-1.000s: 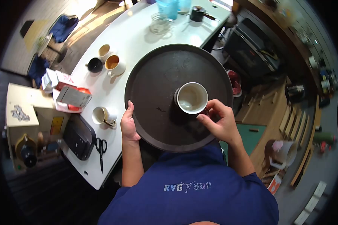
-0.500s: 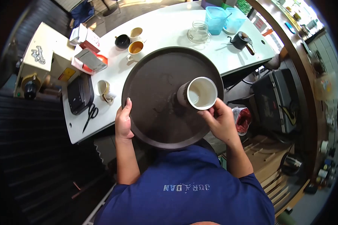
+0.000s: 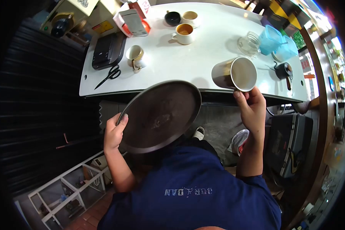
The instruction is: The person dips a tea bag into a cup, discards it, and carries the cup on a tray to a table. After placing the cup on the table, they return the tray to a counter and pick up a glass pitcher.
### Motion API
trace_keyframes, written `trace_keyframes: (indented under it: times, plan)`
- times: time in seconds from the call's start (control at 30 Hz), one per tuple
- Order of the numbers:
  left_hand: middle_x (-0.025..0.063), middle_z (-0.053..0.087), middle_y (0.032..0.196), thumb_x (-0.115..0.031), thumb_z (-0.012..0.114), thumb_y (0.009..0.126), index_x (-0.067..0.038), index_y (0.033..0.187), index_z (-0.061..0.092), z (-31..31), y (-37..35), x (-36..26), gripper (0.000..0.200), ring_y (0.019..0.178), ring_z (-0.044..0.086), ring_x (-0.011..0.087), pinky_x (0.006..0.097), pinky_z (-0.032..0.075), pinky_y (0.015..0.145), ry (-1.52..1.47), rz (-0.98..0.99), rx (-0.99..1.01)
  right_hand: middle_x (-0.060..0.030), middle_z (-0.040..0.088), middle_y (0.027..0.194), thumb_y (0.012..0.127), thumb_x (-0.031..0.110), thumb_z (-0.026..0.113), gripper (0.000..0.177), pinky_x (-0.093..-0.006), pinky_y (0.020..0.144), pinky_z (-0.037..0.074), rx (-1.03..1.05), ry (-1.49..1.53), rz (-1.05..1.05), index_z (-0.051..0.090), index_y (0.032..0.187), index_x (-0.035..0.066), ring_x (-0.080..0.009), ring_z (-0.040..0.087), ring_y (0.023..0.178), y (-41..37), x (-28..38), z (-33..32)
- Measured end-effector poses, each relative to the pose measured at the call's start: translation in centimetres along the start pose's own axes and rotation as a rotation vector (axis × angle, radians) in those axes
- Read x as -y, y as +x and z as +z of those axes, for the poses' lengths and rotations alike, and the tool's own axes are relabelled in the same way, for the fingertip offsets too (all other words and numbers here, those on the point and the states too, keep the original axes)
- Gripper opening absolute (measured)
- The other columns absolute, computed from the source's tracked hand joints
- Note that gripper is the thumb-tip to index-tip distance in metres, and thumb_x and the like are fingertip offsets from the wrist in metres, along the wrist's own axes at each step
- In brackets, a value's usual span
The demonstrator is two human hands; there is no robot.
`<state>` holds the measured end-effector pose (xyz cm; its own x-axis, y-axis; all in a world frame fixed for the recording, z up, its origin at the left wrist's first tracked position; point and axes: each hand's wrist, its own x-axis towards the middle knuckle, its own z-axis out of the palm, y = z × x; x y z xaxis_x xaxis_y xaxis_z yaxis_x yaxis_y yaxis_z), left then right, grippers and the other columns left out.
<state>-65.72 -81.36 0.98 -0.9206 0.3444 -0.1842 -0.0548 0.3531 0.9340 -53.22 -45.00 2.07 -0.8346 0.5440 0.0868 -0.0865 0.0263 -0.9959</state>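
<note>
My left hand (image 3: pixel 115 132) grips the left rim of a round dark tray (image 3: pixel 163 115), which is tilted in front of my body with nothing on it. My right hand (image 3: pixel 252 107) holds a tall white and brown cup (image 3: pixel 223 74) by its lower side, fingers closed and mouth turned toward me. The cup is over the front edge of the white table (image 3: pixel 195 65), apart from the tray. Farther back on the table are a white mug with amber inside (image 3: pixel 185 37), a pale cup (image 3: pixel 190 17) and a black cup (image 3: pixel 172 18). Another mug (image 3: pixel 135 57) stands at the left.
Black scissors (image 3: pixel 110 76) and a black device (image 3: pixel 108 50) lie at the table's left. Toward its right are a glass server (image 3: pixel 249 44), blue containers (image 3: pixel 270 39) and a black kettle (image 3: pixel 283 70). A dark case (image 3: pixel 289 142) stands on the floor at the right.
The cup has been lifted off the tray and moved right with my right hand. The tray has shifted left and tilted. The view has moved, showing more of the table's front edge and the floor.
</note>
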Motion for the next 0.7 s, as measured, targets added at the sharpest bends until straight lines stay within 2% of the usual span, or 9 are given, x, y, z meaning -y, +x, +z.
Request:
trace_keyframes:
  times: [0.03,0.07,0.1,0.17,0.2,0.33,0.4,0.53,0.7]
  plan:
    - [-0.0093,0.031,0.062,-0.028,0.056,0.094,-0.007,0.066,0.046,-0.6,-0.3,0.0,0.036,0.058,0.026,0.0030,0.0251,0.019,0.051,0.059,0.020,0.007,0.0088,0.041,0.072,0.085,0.006,0.067,0.011,-0.0165,0.058,0.033,0.012,0.001,-0.013,0.059,0.090,0.000,-0.0011,0.037,0.066,0.9,-0.6,0.7]
    - [-0.0082,0.038,0.063,-0.026,0.057,0.093,-0.002,0.073,0.055,-1.6,-0.4,0.4,0.032,0.060,0.031,0.0028,0.0233,0.024,0.052,0.064,0.023,0.031,0.0088,0.041,0.072,0.085,0.006,0.067,0.011,-0.0165,0.058,0.033,0.029,-0.003,-0.009,0.059,0.090,0.000,-0.0011,0.037,0.066,1.8,-1.2,1.5]
    - [-0.0082,0.038,0.063,-0.026,0.057,0.093,-0.002,0.073,0.055,-2.0,-0.6,0.5,0.032,0.060,0.031,0.0028,0.0233,0.024,0.052,0.057,0.018,0.019,0.0083,0.041,0.071,0.086,0.009,0.067,0.013,-0.0174,0.057,0.033,0.030,-0.063,-0.009,0.058,0.087,0.000,-0.0015,0.037,0.065,2.8,-1.8,2.4]
    - [-0.0066,0.045,0.066,-0.023,0.059,0.092,0.003,0.086,0.062,-3.2,-0.6,0.0,0.027,0.063,0.037,0.0029,0.0216,0.030,0.055,0.129,-0.004,0.041,0.0078,0.042,0.070,0.086,0.012,0.068,0.015,-0.0183,0.056,0.032,0.030,-0.123,-0.022,0.057,0.085,0.000,-0.0019,0.037,0.064,4.9,-3.0,4.5]
    - [-0.0043,0.052,0.070,-0.021,0.060,0.092,0.006,0.099,0.063,-4.0,-0.4,0.9,0.028,0.067,0.043,0.0036,0.0207,0.034,0.058,0.107,-0.023,0.064,0.0074,0.042,0.069,0.085,0.014,0.069,0.018,-0.0192,0.055,0.032,0.039,-0.187,-0.033,0.057,0.083,0.000,-0.0023,0.037,0.063,5.8,-3.7,5.5]
    - [-0.0019,0.055,0.073,-0.019,0.062,0.090,0.007,0.100,0.063,-6.5,1.2,2.6,0.028,0.068,0.044,0.0038,0.0212,0.035,0.059,0.059,0.060,0.097,0.0060,0.043,0.064,0.084,0.024,0.071,0.031,-0.0220,0.052,0.032,0.044,-0.341,-0.018,0.053,0.073,0.001,-0.0041,0.036,0.060,9.2,-5.0,10.3]
    - [-0.0019,0.053,0.068,-0.016,0.062,0.089,0.007,0.100,0.063,-7.7,2.2,3.6,0.025,0.064,0.042,0.0036,0.0212,0.034,0.056,0.015,0.073,0.133,0.0042,0.042,0.060,0.083,0.030,0.071,0.040,-0.0237,0.051,0.033,0.055,-0.397,-0.002,0.048,0.067,0.003,-0.0054,0.036,0.058,10.8,-6.6,12.4]
    - [-0.0017,0.048,0.060,-0.012,0.063,0.087,0.006,0.099,0.064,-9.9,4.3,4.4,0.022,0.057,0.040,0.0036,0.0213,0.033,0.051,0.041,0.173,0.206,0.0009,0.044,0.058,0.083,0.032,0.071,0.043,-0.0255,0.052,0.036,0.100,-0.463,0.044,0.044,0.065,0.004,-0.0076,0.037,0.057,13.0,-8.6,16.1]
    - [0.0013,0.052,0.061,-0.011,0.063,0.086,0.007,0.098,0.063,-11.7,5.3,3.8,0.022,0.059,0.042,0.0034,0.0217,0.035,0.052,0.084,0.146,0.219,-0.0017,0.047,0.058,0.082,0.036,0.071,0.046,-0.0275,0.053,0.038,0.136,-0.506,0.064,0.043,0.064,0.004,-0.0094,0.039,0.057,14.8,-11.0,18.9]
